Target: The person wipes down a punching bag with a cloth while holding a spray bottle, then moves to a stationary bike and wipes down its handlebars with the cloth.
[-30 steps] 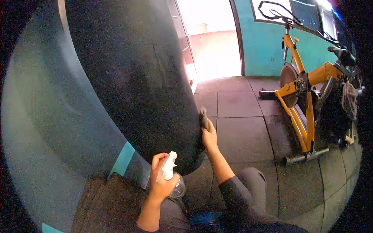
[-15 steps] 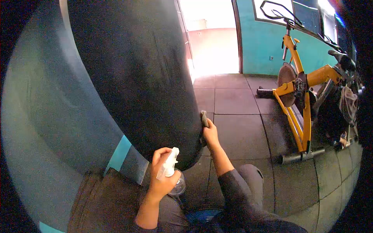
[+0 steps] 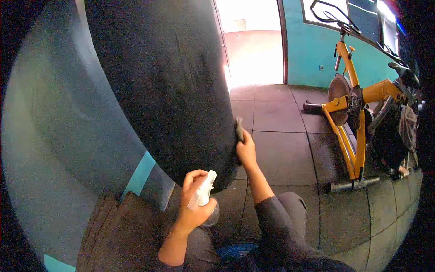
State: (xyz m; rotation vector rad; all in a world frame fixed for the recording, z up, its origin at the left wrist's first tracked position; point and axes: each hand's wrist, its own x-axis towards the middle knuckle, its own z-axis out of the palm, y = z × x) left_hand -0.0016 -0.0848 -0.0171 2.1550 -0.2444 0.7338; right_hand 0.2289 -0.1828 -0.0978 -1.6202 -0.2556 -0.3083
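A large black punching bag (image 3: 167, 90) hangs in front of me, its rounded lower end near my hands. My left hand (image 3: 192, 208) is wrapped round the neck of a clear spray bottle (image 3: 206, 192) with a white trigger head, just below the bag's bottom. On the bag's right side, my right hand (image 3: 246, 150) presses a grey cloth (image 3: 239, 128) against the surface. The fingers of that hand behind the cloth are partly hidden.
A yellow exercise bike (image 3: 355, 104) stands on the dark tiled floor (image 3: 283, 154) to the right. Beyond the bag is a bright doorway (image 3: 253, 50) beside a teal wall (image 3: 297, 59). Dark stacked mats (image 3: 122, 231) lie at lower left. Another person's hand (image 3: 401, 171) shows at far right.
My right hand has slid the cloth slightly up along the bag's side. The spray bottle in my left hand has shifted a little right. The whole view has turned slightly.
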